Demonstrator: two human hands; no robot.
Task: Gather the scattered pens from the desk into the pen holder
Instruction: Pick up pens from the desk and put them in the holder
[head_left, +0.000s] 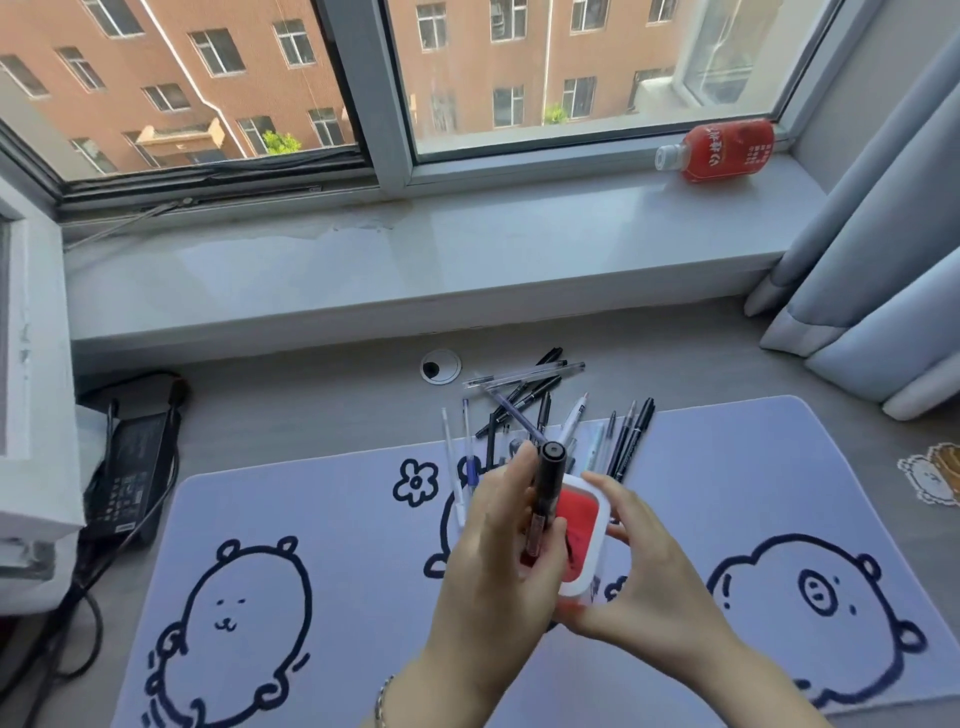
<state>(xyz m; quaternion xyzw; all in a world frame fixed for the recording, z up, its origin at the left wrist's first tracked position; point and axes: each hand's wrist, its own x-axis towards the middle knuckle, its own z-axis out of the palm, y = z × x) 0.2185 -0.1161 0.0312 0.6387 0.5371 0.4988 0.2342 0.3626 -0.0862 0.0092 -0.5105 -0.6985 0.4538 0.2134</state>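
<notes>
Nearest the camera, the left hand (498, 561) grips 1 thick black marker (545, 493), held nearly upright with its cap end up and its lower end at the left rim of the pen holder (584, 540). The right hand (639, 577) cups the holder from the right and from beneath, fingers wrapped on its white wall, lifting or steadying it above the desk mat (311, 519); whether its base touches the mat cannot be told. The holder is white with a red inside, and something dark already seems to lie in it.

To do this step well, I judge the marker should be lined up over the middle of the opening, not the rim, then lowered until its tip meets the bottom before the fingers let go, so it does not tip out. The right hand should keep the holder level and still.

Just beyond the hands, the scattered pens (524, 400) lie in a loose pile across the mat's far edge and the bare desk (311, 395), some crossing each other. Farther off, a red bottle (719, 150) lies on its side on the windowsill (415, 249).
</notes>
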